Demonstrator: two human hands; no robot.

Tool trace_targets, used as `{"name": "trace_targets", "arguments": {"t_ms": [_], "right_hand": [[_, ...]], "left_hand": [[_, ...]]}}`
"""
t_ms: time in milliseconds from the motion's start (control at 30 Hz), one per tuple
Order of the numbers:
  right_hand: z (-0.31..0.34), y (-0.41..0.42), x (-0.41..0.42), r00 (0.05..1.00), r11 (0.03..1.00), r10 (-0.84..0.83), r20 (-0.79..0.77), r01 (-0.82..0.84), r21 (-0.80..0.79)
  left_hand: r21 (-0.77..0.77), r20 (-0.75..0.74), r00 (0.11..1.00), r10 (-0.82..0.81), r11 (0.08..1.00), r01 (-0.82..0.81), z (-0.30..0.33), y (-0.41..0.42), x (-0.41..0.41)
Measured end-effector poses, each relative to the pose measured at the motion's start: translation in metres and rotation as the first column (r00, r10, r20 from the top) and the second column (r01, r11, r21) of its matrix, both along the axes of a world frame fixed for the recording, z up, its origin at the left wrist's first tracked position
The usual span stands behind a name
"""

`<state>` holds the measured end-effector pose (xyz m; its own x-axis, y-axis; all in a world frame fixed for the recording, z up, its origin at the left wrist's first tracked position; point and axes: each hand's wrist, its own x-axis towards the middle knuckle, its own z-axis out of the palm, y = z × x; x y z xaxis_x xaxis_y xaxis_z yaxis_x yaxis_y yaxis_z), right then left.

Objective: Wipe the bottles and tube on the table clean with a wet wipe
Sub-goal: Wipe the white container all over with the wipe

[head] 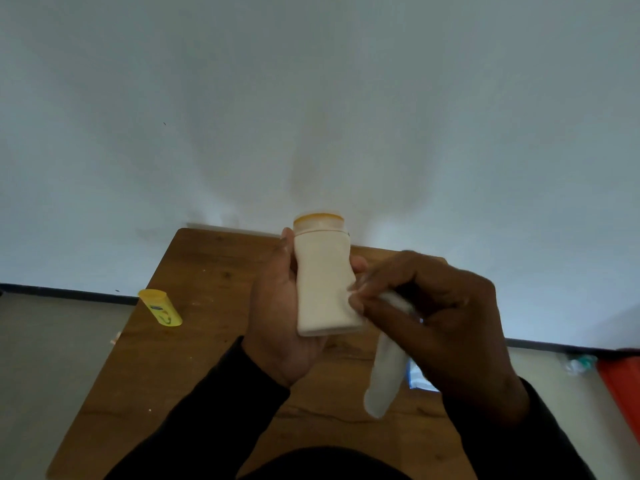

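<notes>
One cream bottle (325,278) is gripped upright above the table (194,341) by the left hand (280,317); beside that grip, the wet wipe (384,372) is pinched by the right hand (433,306); its dangling tail could be dropped, or the bottle slip if wetted

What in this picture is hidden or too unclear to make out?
Head view only:
- Label of the white bottle: turned away, gripped by the left hand.
- Print on the yellow bottle: too small to read.
- Blue-and-white item on the table: mostly behind the right hand and the wipe.
- Red object: cut off by the right edge.
</notes>
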<state>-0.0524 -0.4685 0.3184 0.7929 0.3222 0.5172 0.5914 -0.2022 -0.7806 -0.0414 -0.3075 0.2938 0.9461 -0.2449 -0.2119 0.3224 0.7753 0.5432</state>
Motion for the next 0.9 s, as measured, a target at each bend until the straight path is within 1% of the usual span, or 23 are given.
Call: {"name": "trace_targets", "arguments": {"t_ms": [67,200,233,333,367,467,500,600,633,700,733,767,867,900], "right_hand": [[-0.003,-0.002,0.002,0.998,0.997,-0.043,-0.047,0.046,0.065],[0.002,-0.002,-0.007,0.996,0.997,0.068,-0.050,-0.067,0.024],[0.001,0.000,-0.007,0.998,0.999,0.050,-0.034,-0.049,0.017],[-0.003,0.000,-0.003,0.997,0.997,-0.081,0.009,0.081,0.008],[-0.001,-0.001,-0.002,0.997,0.997,-0.081,0.008,0.081,-0.001],[0.004,-0.003,-0.007,0.999,0.997,0.042,-0.024,-0.044,-0.056],[0.004,-0.002,-0.006,0.999,0.997,0.040,-0.020,-0.042,-0.070],[0.001,0.000,-0.001,0.997,0.995,-0.072,0.016,0.073,-0.064],[0.002,-0.001,-0.001,0.997,0.994,-0.073,0.022,0.074,-0.080],[0.005,0.000,-0.006,0.999,0.991,0.017,0.027,-0.013,-0.137],[0.006,0.002,-0.009,0.998,0.985,0.047,0.036,-0.040,-0.170],[0.007,0.005,-0.010,0.998,0.982,0.042,0.054,-0.032,-0.185],[0.002,0.008,-0.005,0.995,0.986,-0.060,0.081,0.072,-0.148],[0.003,0.006,-0.003,0.996,0.987,-0.057,0.074,0.067,-0.144]], "left_hand": [[-0.030,0.002,1.000,-0.005,1.000,0.005,0.003,-0.002,-0.001],[-0.028,-0.005,1.000,-0.002,1.000,0.002,0.001,-0.002,-0.002],[-0.017,-0.005,1.000,0.004,1.000,-0.004,0.000,-0.002,-0.001],[0.029,0.014,0.999,0.033,0.999,-0.034,0.001,-0.002,-0.001],[0.044,0.019,0.999,0.044,0.998,-0.045,0.001,-0.002,-0.001],[0.040,0.028,0.998,0.061,0.997,-0.062,0.002,-0.003,-0.004],[0.031,0.025,0.998,0.060,0.998,-0.061,0.001,-0.004,-0.004],[0.031,0.039,0.997,0.065,0.997,-0.067,0.000,-0.005,-0.004],[0.047,0.040,0.997,0.071,0.996,-0.073,0.000,-0.005,-0.005],[0.062,0.028,0.997,0.077,0.995,-0.079,-0.001,-0.004,-0.006],[0.043,0.022,0.997,0.072,0.996,-0.073,0.001,-0.005,-0.006],[0.023,0.015,0.997,0.071,0.997,-0.072,0.001,-0.006,-0.007],[0.006,0.011,0.996,0.086,0.996,-0.086,0.001,-0.008,-0.008],[0.009,0.009,0.996,0.085,0.996,-0.086,0.000,-0.008,-0.008]]}}
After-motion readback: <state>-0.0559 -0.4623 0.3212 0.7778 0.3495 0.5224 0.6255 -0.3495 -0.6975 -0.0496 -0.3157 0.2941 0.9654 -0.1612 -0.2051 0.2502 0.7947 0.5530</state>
